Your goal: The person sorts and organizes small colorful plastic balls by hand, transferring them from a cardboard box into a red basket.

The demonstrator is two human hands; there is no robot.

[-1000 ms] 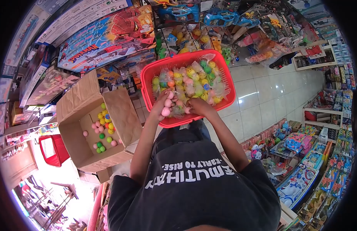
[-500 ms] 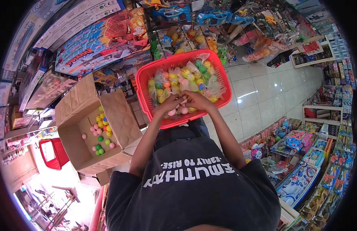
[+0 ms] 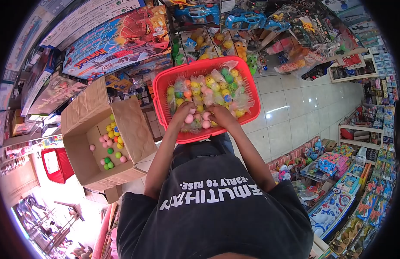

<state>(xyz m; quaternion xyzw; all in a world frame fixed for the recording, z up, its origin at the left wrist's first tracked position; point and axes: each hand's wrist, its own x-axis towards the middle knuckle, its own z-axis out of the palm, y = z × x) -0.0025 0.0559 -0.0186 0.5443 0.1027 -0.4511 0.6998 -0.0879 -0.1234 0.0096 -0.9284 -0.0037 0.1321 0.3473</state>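
In the head view, a red plastic basket (image 3: 159, 86) in front of me holds many small colored balls in clear plastic bags (image 3: 217, 84). My left hand (image 3: 183, 114) is inside its near side, fingers curled round a pink ball (image 3: 192, 111). Another pink ball (image 3: 189, 118) sits just below those fingertips. To the right, my right hand (image 3: 220, 115) is closed, its fingertips at a further pink ball (image 3: 206, 115). A pink ball (image 3: 206, 124) lies just under that one. Clear plastic shows between the hands, but its edges are hard to make out.
An open cardboard box (image 3: 85, 172) on the left holds loose pink, yellow and green balls. Behind it stands another red basket (image 3: 66, 166). Boxed toys (image 3: 118, 41) fill the left shelves, and packaged toys (image 3: 334, 203) line the right. Tiled floor (image 3: 290, 103) runs between.
My hands were together over the pink balls and have moved apart, left hand to the left and right hand to the right. More of the pink balls now shows between them.
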